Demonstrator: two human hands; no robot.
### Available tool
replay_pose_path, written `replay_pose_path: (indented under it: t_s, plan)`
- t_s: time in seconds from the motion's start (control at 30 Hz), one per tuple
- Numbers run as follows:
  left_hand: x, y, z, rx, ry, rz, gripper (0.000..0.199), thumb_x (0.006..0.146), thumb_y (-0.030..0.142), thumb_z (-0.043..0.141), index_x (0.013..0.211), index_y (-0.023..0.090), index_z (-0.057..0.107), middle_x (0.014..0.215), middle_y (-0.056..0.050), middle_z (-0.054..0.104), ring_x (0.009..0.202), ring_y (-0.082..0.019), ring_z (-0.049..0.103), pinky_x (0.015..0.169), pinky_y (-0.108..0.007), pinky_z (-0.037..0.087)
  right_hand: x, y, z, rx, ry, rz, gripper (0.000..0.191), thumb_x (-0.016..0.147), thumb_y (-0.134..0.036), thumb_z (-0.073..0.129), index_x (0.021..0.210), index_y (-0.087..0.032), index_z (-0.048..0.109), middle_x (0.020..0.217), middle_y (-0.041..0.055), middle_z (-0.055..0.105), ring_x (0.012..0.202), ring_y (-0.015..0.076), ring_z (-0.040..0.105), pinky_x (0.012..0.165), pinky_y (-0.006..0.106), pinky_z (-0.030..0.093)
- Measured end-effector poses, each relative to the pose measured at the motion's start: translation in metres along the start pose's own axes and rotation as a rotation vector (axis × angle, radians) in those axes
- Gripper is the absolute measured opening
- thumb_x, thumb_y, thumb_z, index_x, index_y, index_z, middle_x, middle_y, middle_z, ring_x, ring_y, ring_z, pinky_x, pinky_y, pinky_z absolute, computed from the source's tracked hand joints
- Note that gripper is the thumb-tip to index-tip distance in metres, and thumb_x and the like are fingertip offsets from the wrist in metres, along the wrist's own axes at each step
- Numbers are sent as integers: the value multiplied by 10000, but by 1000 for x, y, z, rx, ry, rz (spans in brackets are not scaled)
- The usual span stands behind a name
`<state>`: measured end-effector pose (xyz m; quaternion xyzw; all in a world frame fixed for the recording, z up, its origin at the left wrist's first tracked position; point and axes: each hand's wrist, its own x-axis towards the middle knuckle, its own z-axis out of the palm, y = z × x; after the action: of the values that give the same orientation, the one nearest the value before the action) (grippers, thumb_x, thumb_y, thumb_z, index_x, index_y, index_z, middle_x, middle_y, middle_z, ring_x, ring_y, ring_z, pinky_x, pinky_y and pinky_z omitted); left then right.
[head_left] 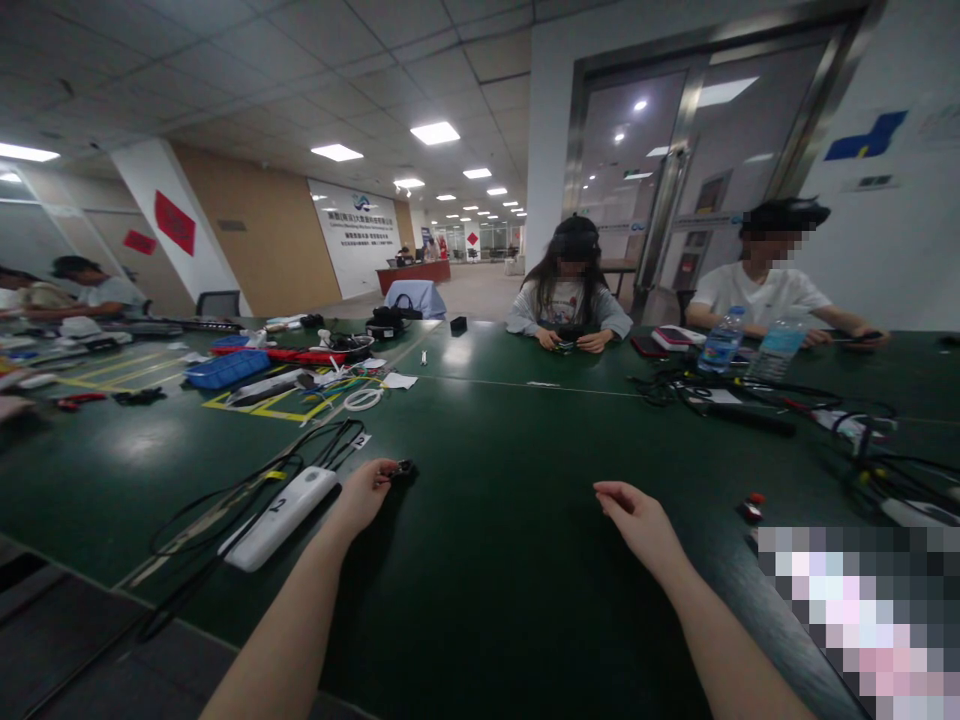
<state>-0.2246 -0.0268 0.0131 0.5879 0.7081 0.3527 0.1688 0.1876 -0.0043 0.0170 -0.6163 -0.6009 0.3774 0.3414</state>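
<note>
My left hand [367,494] pinches a small dark object [406,468] between thumb and fingertips, low over the green table [487,560]. The object looks black with some metallic bits, too small to name. Just left of that hand lies a white power bank-like block [281,520] marked "2", with black cables [247,480] beside and across it. My right hand [634,515] hovers over the table to the right, its fingers bent and pressed together, and nothing shows in them. A small red and black part [751,507] lies further right of it.
At the back left are a blue tray [227,369], coloured wires and a white coil [363,399]. Two water bottles [722,340] stand at the right among black cables [862,440]. A pixelated device [862,610] fills the lower right corner. Two people sit across the table.
</note>
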Motion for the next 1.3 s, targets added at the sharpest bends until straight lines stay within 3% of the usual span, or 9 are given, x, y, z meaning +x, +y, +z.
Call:
replay_pose_path:
  t_s: [0.17, 0.3, 0.63, 0.93, 1.03, 1.1, 1.3]
  plan:
    - [-3, 11, -2, 7, 6, 11, 303, 662, 165, 449, 961, 177, 495, 910, -42, 598, 790, -156, 579, 762, -305, 462, -3, -5, -1, 15, 5, 15, 294, 700, -334, 494, 956, -237, 602, 971, 27, 637, 914, 223, 569, 755, 342, 460]
    - [-5, 25, -4, 17, 110, 42, 280, 688, 172, 428, 966, 166, 459, 922, -54, 588, 813, -164, 571, 765, -316, 457, -3, -5, 0, 6, 15, 2, 294, 696, -335, 497, 950, -234, 606, 963, 29, 640, 905, 225, 570, 749, 348, 459]
    - [-46, 111, -41, 38, 411, 325, 273, 747, 224, 431, 1015, 176, 449, 899, -36, 556, 808, -149, 549, 773, -300, 447, 4, 4, 1, -20, 7, 3, 340, 683, -369, 496, 975, -231, 602, 939, 26, 649, 867, 217, 581, 729, 325, 463]
    - [-71, 138, -54, 61, 458, 410, 286, 766, 246, 430, 1047, 198, 441, 925, -30, 548, 820, -145, 550, 740, -283, 451, 0, -2, 0, -32, 5, 17, 309, 697, -357, 492, 964, -237, 591, 942, 36, 637, 879, 225, 576, 750, 348, 461]
    - [-65, 132, -51, 81, 425, 364, 290, 766, 249, 422, 1050, 194, 443, 923, -36, 547, 825, -153, 545, 752, -298, 450, 1, 0, -1, -32, 16, 19, 305, 694, -352, 495, 959, -237, 594, 937, 40, 639, 875, 230, 577, 738, 351, 466]
    - [-54, 115, -44, 93, 378, 318, 296, 761, 226, 416, 1054, 190, 445, 937, -41, 550, 834, -156, 542, 780, -309, 443, 1, 1, -1, -25, 16, 16, 309, 695, -355, 493, 963, -237, 592, 930, 38, 641, 873, 230, 578, 735, 351, 466]
    - [-14, 26, -15, 165, 130, 152, 347, 723, 117, 375, 1056, 154, 467, 1020, -78, 550, 927, -182, 536, 839, -335, 423, 2, 2, 0, 1, -3, 8, 303, 696, -343, 496, 962, -235, 590, 946, 30, 636, 879, 219, 577, 755, 344, 461]
